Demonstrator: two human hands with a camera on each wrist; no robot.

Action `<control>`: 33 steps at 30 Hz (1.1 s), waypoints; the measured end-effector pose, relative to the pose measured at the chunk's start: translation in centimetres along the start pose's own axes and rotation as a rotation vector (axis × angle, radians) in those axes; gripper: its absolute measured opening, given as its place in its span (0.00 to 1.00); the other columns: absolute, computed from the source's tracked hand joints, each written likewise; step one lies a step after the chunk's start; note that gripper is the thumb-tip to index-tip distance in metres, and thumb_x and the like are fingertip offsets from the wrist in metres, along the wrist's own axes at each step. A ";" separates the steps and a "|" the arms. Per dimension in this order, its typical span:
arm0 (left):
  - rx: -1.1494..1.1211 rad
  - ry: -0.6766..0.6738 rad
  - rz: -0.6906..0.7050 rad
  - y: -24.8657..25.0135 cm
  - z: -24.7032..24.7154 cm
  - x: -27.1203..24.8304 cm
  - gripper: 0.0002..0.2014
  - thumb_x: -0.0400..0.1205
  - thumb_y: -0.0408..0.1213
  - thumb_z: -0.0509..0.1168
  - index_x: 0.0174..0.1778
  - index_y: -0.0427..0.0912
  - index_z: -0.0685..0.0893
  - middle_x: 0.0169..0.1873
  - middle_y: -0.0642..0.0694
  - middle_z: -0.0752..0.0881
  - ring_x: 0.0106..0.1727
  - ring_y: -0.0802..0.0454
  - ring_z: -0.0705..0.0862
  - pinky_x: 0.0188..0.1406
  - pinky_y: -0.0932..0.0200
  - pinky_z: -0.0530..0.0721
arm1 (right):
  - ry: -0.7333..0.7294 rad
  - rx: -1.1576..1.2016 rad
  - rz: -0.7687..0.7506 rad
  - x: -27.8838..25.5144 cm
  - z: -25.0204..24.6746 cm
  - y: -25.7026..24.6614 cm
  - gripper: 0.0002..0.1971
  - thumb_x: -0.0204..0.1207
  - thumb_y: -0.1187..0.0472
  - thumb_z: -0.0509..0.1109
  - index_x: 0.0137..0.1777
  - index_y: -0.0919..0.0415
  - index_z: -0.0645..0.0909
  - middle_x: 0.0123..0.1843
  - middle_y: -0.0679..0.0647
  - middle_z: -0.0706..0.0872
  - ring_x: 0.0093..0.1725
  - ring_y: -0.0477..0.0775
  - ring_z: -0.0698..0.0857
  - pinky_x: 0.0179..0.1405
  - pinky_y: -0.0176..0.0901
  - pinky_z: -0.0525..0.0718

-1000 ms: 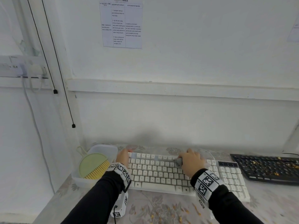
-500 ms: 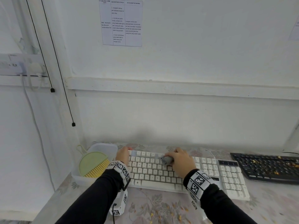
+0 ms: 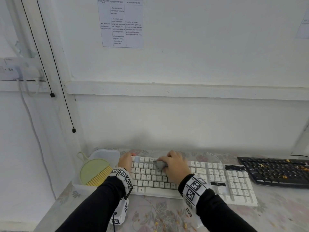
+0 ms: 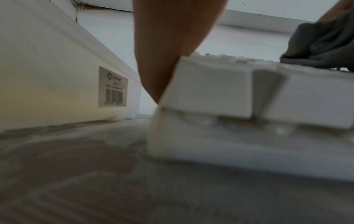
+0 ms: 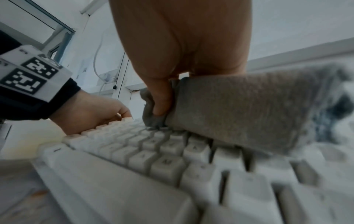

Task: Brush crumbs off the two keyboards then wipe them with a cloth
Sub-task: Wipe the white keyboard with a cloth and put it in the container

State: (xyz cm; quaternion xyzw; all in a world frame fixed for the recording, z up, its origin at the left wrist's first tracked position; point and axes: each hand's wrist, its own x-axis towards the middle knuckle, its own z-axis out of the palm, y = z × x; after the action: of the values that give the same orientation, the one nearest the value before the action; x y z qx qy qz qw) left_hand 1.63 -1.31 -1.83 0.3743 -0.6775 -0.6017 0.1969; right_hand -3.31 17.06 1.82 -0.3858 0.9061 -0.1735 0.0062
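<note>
A white keyboard [image 3: 234, 181] lies on the flowered table in front of me. My right hand [image 3: 175, 164] grips a bunched grey cloth [image 3: 160, 165] and presses it onto the upper-left key rows. The right wrist view shows the cloth [image 5: 249, 109] flat on the keys [image 5: 134, 166], with a fingertip tucked into its fold. My left hand [image 3: 125, 160] holds the keyboard's far-left end, its fingers curled over the back corner [image 5: 90, 115]. A black keyboard [image 3: 275, 171], strewn with yellow crumbs, lies at the right.
A green hand brush with yellow bristles [image 3: 95, 171] rests in a white plastic tub [image 3: 107, 152] just left of the white keyboard. Crumbs [image 3: 167, 225] are scattered over the tablecloth near the front edge. The wall stands close behind both keyboards.
My right hand has slid the cloth leftward along the top rows of the white keyboard, from its middle to near the left end. The left hand has stayed in place.
</note>
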 end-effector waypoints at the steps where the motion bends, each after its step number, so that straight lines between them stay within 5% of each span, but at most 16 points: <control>1: 0.007 -0.001 0.006 -0.1 0.0 -0.1 0.13 0.82 0.38 0.52 0.36 0.45 0.79 0.45 0.37 0.83 0.48 0.41 0.81 0.46 0.53 0.74 | -0.001 0.002 0.005 0.0 0.4 0.0 0.17 0.81 0.59 0.58 0.66 0.43 0.76 0.52 0.45 0.65 0.64 0.54 0.69 0.68 0.51 0.68; 5: -0.001 -0.007 0.010 -0.1 -0.1 0.1 0.14 0.82 0.38 0.54 0.35 0.44 0.80 0.43 0.37 0.84 0.46 0.41 0.81 0.48 0.52 0.76 | 0.002 0.050 0.099 -0.3 0.7 2.0 0.20 0.80 0.62 0.59 0.67 0.41 0.76 0.60 0.50 0.73 0.66 0.54 0.70 0.67 0.50 0.71; 10: -0.065 -0.008 -0.023 -0.2 -0.2 0.3 0.13 0.81 0.39 0.57 0.32 0.43 0.82 0.35 0.40 0.85 0.40 0.42 0.82 0.46 0.52 0.78 | 0.001 0.046 0.222 -1.6 -0.5 5.9 0.19 0.80 0.62 0.61 0.67 0.41 0.77 0.56 0.48 0.72 0.62 0.53 0.72 0.68 0.52 0.75; 14: -0.091 -0.014 -0.046 -0.3 -0.2 0.4 0.14 0.80 0.39 0.58 0.30 0.44 0.82 0.30 0.42 0.84 0.36 0.44 0.82 0.48 0.51 0.79 | 0.001 -0.019 0.353 -2.7 -1.2 6.9 0.18 0.80 0.63 0.59 0.65 0.44 0.76 0.64 0.52 0.73 0.66 0.57 0.72 0.69 0.55 0.75; 18: -0.117 -0.004 -0.056 -0.4 -0.2 0.4 0.13 0.79 0.41 0.62 0.28 0.43 0.81 0.27 0.42 0.83 0.34 0.44 0.81 0.47 0.52 0.79 | 0.041 -0.072 0.260 -2.0 -1.4 4.6 0.18 0.80 0.62 0.58 0.66 0.46 0.75 0.65 0.52 0.72 0.67 0.57 0.71 0.72 0.56 0.70; 22: -0.107 0.008 -0.040 -0.5 -0.1 0.4 0.14 0.79 0.44 0.62 0.28 0.45 0.79 0.29 0.41 0.83 0.36 0.43 0.81 0.43 0.55 0.76 | 0.002 -0.046 0.131 -1.0 -0.2 2.4 0.19 0.79 0.63 0.58 0.66 0.45 0.76 0.66 0.51 0.71 0.68 0.56 0.68 0.71 0.53 0.66; 33: -0.016 0.056 0.018 -1.1 0.2 1.1 0.15 0.81 0.40 0.53 0.39 0.45 0.85 0.40 0.39 0.84 0.43 0.41 0.82 0.44 0.54 0.77 | 0.067 -0.059 0.379 -5.1 -3.0 10.7 0.17 0.81 0.59 0.60 0.67 0.43 0.76 0.57 0.48 0.71 0.58 0.50 0.70 0.67 0.50 0.75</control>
State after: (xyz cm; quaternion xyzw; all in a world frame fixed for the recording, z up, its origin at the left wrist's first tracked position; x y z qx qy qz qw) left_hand 1.10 -1.97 -3.07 0.3832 -0.6703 -0.5946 0.2244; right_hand -7.67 28.43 0.62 -0.2022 0.9669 -0.1555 -0.0027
